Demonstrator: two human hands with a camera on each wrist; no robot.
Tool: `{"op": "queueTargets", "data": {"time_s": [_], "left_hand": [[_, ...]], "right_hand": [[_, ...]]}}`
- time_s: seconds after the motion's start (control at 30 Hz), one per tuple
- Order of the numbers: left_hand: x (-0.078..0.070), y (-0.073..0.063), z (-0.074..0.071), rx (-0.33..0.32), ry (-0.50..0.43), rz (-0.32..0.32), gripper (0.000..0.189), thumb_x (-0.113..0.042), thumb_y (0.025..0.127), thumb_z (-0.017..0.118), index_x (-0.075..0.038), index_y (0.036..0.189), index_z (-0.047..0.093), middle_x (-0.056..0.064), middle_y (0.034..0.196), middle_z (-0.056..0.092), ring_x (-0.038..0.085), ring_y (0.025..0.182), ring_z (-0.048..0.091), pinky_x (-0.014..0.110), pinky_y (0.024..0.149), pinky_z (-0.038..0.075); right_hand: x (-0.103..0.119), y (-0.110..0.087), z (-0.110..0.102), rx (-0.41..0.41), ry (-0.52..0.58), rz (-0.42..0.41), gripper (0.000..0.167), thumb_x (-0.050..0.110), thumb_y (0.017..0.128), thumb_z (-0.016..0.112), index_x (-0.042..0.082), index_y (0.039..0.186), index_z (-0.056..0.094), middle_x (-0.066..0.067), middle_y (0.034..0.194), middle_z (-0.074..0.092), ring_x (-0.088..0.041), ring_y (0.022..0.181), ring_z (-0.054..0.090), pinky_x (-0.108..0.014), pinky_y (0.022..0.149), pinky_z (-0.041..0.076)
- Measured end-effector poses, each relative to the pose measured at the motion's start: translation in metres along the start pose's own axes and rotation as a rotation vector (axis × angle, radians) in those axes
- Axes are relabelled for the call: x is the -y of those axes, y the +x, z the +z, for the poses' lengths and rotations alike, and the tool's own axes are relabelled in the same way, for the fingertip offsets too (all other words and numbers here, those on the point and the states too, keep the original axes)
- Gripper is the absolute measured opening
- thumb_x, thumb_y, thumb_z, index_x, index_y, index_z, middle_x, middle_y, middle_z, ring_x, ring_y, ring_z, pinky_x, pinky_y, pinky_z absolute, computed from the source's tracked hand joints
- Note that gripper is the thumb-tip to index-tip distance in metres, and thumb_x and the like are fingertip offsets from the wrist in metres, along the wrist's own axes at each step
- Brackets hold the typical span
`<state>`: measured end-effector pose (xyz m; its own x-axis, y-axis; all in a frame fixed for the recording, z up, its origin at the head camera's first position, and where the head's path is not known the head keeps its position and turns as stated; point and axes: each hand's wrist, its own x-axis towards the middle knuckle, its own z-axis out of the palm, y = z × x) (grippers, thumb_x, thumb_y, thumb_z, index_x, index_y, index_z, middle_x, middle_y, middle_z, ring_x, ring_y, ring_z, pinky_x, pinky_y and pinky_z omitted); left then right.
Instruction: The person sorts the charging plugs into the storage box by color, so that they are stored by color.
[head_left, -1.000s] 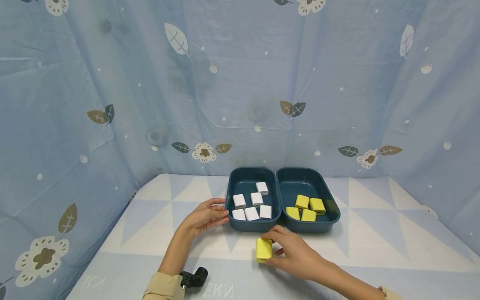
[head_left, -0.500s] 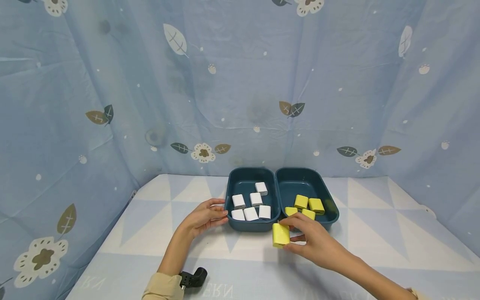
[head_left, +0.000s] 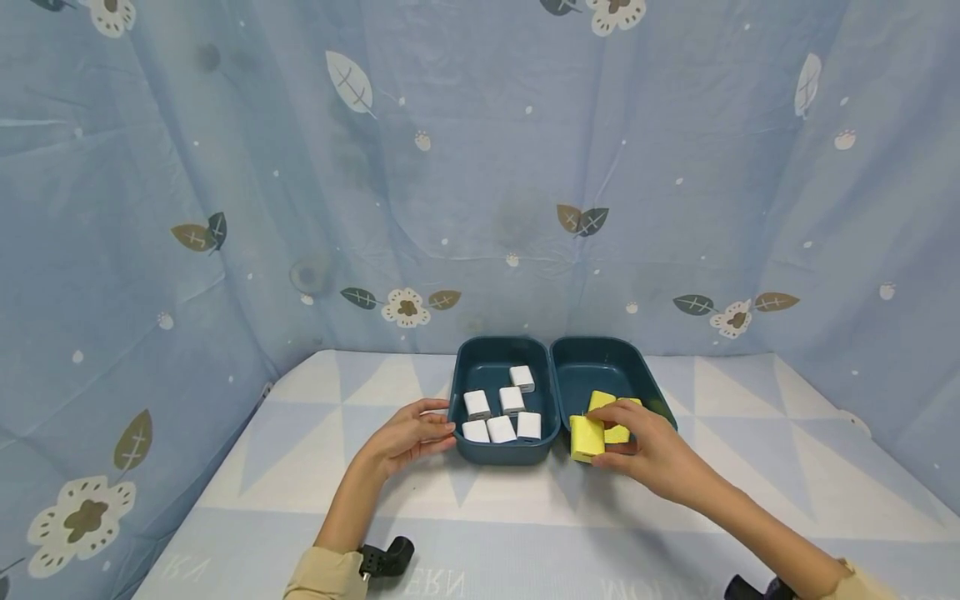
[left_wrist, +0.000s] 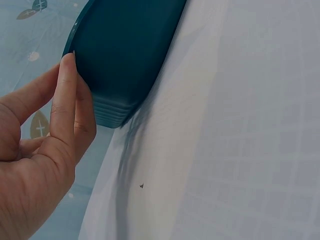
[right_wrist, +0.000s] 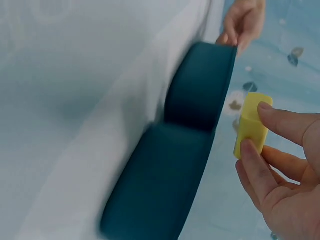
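Note:
My right hand [head_left: 660, 454] pinches a yellow USB charger [head_left: 587, 438] between thumb and fingers, over the front left corner of the right dark teal container [head_left: 600, 350]. In the right wrist view the charger [right_wrist: 252, 122] sits higher than the container rims. Several yellow chargers [head_left: 602, 401] lie in that container, partly hidden by the hand. With its fingertips, my left hand [head_left: 408, 435] holds the rim of the left teal container [head_left: 504, 452]. White chargers [head_left: 512, 400], several of them, lie inside it. In the left wrist view the left fingers [left_wrist: 64, 105] meet the rim.
The two containers stand side by side near the back of a table with a white and pale blue patterned cloth [head_left: 300, 467]. A blue curtain [head_left: 480, 167] hangs close behind them. Black wrist mounts [head_left: 388, 557] sit on the forearms.
My right hand has carried the yellow charger up and to the right, from in front of the containers to above the right one's front edge. The left hand stays at its rim.

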<state>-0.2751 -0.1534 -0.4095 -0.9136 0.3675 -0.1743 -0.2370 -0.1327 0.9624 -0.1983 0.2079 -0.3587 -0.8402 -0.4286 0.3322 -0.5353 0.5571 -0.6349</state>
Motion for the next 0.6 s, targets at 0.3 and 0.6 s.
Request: {"op": "queueTargets", "data": {"time_s": [0.3,0.6], "left_hand": [[0.002,0.001,-0.001,0.014,-0.007,0.012,0.053,0.009,0.095,0.055,0.009,0.143,0.031,0.011,0.099,0.053,0.017,0.084,0.066,0.03,0.084,0.059],[0.001,0.0,-0.001,0.023,-0.015,0.022,0.054,0.009,0.095,0.056,0.01,0.142,0.03,0.01,0.098,0.054,0.017,0.083,0.066,0.03,0.084,0.06]], "right_hand": [[-0.025,0.017,-0.006,-0.082,-0.115,0.031,0.049,0.005,0.079,0.083,-0.003,0.122,0.063,-0.011,0.112,0.06,-0.031,0.102,0.061,-0.036,0.08,0.061],[-0.042,0.043,-0.008,-0.104,-0.179,0.062,0.047,0.012,0.082,0.082,-0.005,0.122,0.064,-0.013,0.109,0.061,-0.036,0.102,0.061,-0.039,0.08,0.061]]}}
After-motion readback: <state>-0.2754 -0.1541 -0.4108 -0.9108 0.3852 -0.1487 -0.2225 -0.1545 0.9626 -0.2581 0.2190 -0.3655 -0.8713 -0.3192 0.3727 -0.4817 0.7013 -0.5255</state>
